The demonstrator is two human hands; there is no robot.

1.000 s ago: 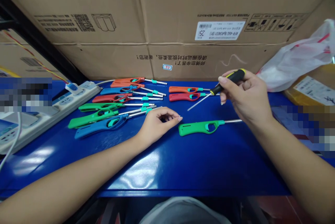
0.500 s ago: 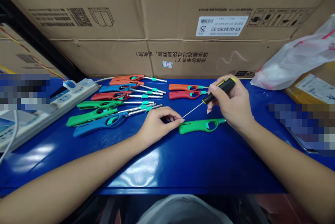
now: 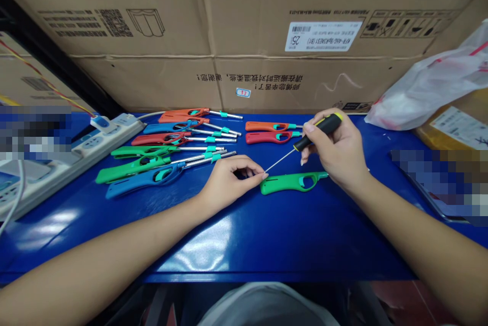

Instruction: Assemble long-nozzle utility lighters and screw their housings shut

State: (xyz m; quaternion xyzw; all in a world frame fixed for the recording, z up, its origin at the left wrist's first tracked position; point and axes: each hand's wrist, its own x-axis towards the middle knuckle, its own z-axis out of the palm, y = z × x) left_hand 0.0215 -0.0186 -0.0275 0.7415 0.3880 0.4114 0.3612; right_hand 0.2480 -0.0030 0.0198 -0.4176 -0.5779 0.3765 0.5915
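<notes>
My right hand is closed around the black and yellow handle of a screwdriver, its thin shaft slanting down to the left. At the tip, the thumb and index finger of my left hand are pinched together; anything small between them is hidden. Just right of those fingertips, a green lighter with a long nozzle lies on the blue table. My right hand covers part of its nozzle. Beyond the screwdriver lie an orange lighter and a red lighter.
Several more lighters in green, blue, red and orange lie in a row at left. Beside them runs a white power strip. A cardboard box walls off the back. A plastic bag and a blurred-out device are at right.
Both hands and the screwdriver hold nearly the same pose. The whole view has shifted only very slightly; no object has visibly been moved.
</notes>
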